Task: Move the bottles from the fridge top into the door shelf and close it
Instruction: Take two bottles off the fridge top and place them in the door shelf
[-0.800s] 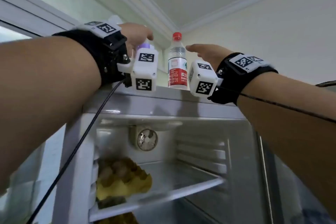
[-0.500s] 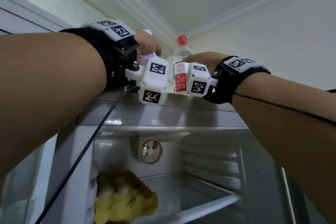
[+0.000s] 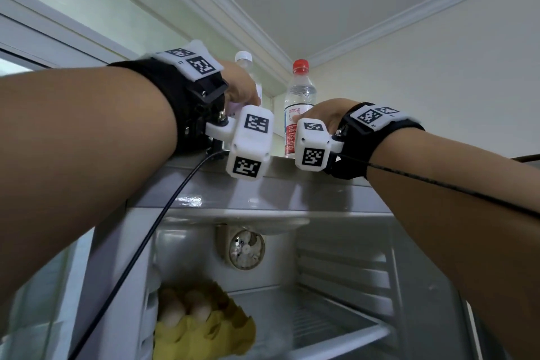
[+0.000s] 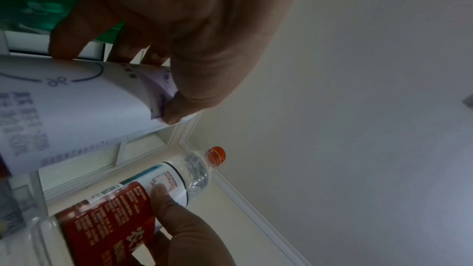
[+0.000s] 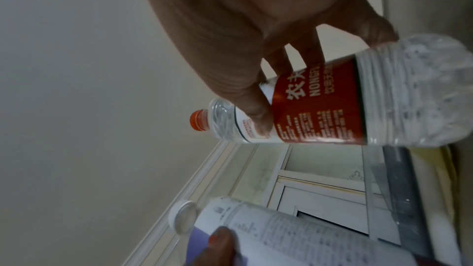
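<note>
Two bottles stand on the grey fridge top (image 3: 292, 175). My left hand (image 3: 248, 93) grips the white bottle (image 3: 243, 58) with the white cap and purple-edged label; in the left wrist view my thumb and fingers (image 4: 176, 112) curl round the white bottle (image 4: 76, 104). The clear water bottle (image 3: 300, 93), red cap and red label, stands just to its right. My right hand (image 3: 317, 114) holds it at the label; the right wrist view has the thumb (image 5: 258, 120) and fingers wrapped round the water bottle (image 5: 320, 108). Both bottles are upright.
Below the top, the fridge is open: a yellow egg carton (image 3: 204, 327) on the left of a clear shelf (image 3: 336, 333), and a round dial (image 3: 246, 248) on the back wall. A black cable (image 3: 131, 257) hangs from my left wrist. The ceiling moulding (image 3: 263, 29) runs close above.
My right hand has moved left from beside the water bottle and closed round its label. The left hand has settled lower on the white bottle. The camera has tilted further up.
</note>
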Available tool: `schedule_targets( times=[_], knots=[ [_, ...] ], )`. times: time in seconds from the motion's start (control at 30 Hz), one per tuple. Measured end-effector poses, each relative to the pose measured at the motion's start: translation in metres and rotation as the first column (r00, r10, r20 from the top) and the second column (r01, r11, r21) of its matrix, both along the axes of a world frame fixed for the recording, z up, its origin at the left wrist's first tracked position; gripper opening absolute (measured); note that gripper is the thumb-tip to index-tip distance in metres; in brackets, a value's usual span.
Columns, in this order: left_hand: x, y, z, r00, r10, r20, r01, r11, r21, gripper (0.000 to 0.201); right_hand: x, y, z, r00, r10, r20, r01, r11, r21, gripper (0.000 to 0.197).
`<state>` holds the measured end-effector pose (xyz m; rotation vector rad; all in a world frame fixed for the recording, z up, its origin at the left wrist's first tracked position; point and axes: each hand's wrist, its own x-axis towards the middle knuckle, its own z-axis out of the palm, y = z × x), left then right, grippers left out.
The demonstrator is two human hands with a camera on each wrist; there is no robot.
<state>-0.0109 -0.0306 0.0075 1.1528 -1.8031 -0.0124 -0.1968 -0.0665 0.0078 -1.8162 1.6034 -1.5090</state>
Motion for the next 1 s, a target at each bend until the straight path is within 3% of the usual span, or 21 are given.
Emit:
schedule_targets(
  times=[0.17,0.23,0.33,0.47,0.6,0.8,1.0],
  knots=[
    [-0.003,0.018,-0.001,0.999,0.012,-0.043,-0.016,0.996,-0.093,0.032,0.0,0.019,0.0,0.999,-0.021,0.039,0.024,0.996,-0.088,0.013],
    [-0.005,0.02,0.005,0.989,-0.05,-0.137,0.03,0.989,-0.144,0.017,0.001,0.035,0.001,0.996,-0.058,0.064,0.067,0.989,-0.134,0.019],
    [-0.011,0.028,0.01,0.953,-0.106,-0.282,0.065,0.987,-0.15,0.061,0.006,0.066,-0.003,0.978,-0.11,0.177,0.138,0.978,-0.154,0.042],
    [-0.02,0.047,0.005,0.927,-0.186,-0.327,0.148,0.979,-0.14,0.084,0.008,0.099,-0.01,0.954,-0.044,0.298,0.105,0.976,-0.193,0.031],
    [-0.027,0.075,0.001,0.915,-0.231,-0.33,0.189,0.97,-0.155,0.082,0.008,0.133,-0.017,0.956,-0.063,0.287,0.123,0.972,-0.198,0.042],
    [-0.037,0.118,-0.014,0.876,-0.336,-0.347,0.311,0.942,-0.127,0.064,-0.003,0.188,-0.041,0.955,-0.072,0.289,0.137,0.968,-0.211,0.041],
    [-0.053,0.142,-0.055,0.857,-0.42,-0.3,0.437,0.9,-0.011,0.069,-0.022,0.252,-0.08,0.942,-0.118,0.313,0.181,0.967,-0.18,0.04]
  ],
)
